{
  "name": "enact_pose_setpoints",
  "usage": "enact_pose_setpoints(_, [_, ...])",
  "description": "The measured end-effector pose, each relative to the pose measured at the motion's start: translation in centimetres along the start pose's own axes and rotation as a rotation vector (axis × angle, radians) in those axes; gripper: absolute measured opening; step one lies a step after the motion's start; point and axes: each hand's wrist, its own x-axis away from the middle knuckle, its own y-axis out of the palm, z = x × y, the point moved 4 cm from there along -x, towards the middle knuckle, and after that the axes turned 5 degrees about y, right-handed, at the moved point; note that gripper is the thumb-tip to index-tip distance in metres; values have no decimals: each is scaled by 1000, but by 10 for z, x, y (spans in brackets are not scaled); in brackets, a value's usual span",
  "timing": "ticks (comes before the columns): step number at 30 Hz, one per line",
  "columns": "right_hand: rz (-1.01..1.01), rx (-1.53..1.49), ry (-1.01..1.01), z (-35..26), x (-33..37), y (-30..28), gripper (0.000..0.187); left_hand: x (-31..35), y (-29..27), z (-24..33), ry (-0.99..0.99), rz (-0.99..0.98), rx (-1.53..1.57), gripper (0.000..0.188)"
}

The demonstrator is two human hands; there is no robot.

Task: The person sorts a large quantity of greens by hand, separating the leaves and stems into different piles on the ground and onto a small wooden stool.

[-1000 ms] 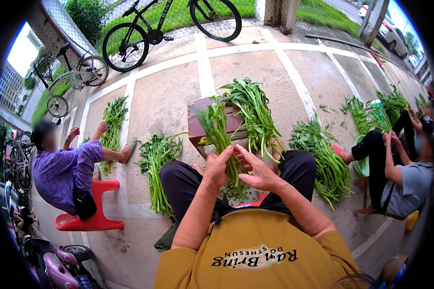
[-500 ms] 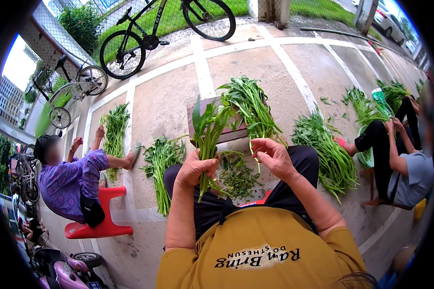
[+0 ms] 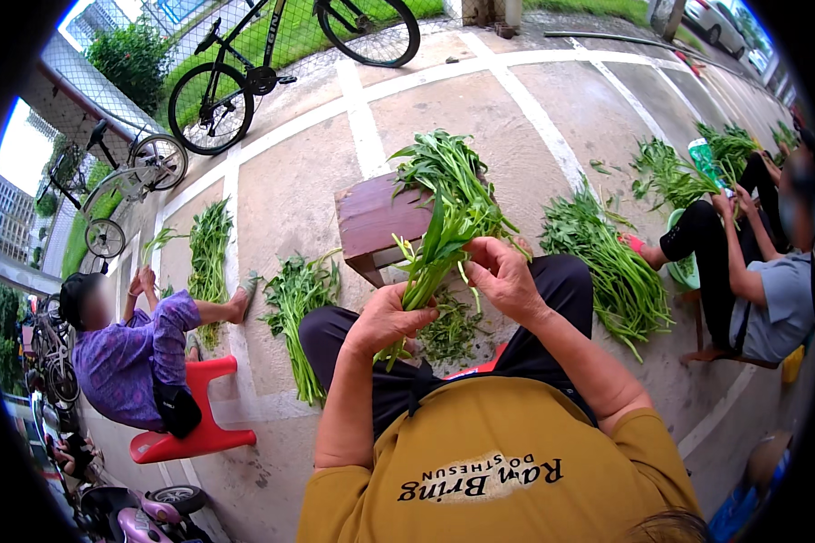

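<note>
My left hand (image 3: 391,320) is wrapped round the lower stems of a bunch of water spinach (image 3: 432,261), whose leafy tops point up and away. My right hand (image 3: 503,279) is at the right side of that bunch, thumb and fingers pinched on a thin green stem. Just beyond, more water spinach (image 3: 453,176) lies over the right part of a low brown wooden stool (image 3: 368,228). Loose leaves and trimmings (image 3: 448,337) lie on the ground between my knees. The tips of the left fingers are partly hidden behind the stems.
Heaps of water spinach lie on the ground left (image 3: 301,303) and right (image 3: 611,271) of me. One person sits at the left on a red plastic stool (image 3: 210,416), another at the right beside a green basin (image 3: 684,262). A black bicycle (image 3: 244,81) stands by the fence.
The bunch in my left hand has tilted to the right, and my right hand has closed in on it. More of the stool top shows. The person at left has brought both hands together.
</note>
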Motion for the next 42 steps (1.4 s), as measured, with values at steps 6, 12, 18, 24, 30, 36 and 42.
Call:
enact_pose_setpoints(6, [33, -166, 0, -1, 0, 2, 15, 0, 6, 4, -14, -25, -86, 22])
enact_pose_setpoints(12, [7, -306, 119, 7, 4, -3, 7, -4, 2, -2, 32, 49, 100, 25])
enact_pose_setpoints(18, [-20, -424, 160, 6, 12, 0, 9, -11, 4, -4, 44, 190, 217, 26])
enact_pose_setpoints(24, [-45, -417, 152, 18, 19, -4, 13, -11, -3, -8, 89, 310, 157, 24])
enact_pose_setpoints(30, [41, -347, 166, 21, 20, -16, 20, 0, -17, 8, 176, 312, 93, 24])
enact_pose_setpoints(36, [-10, -230, 145, 6, 9, -7, 30, 14, -17, 30, 103, 187, 125, 22])
enact_pose_setpoints(42, [-75, -198, 58, 11, 7, 10, 32, 20, -7, 44, 57, 120, 92, 22])
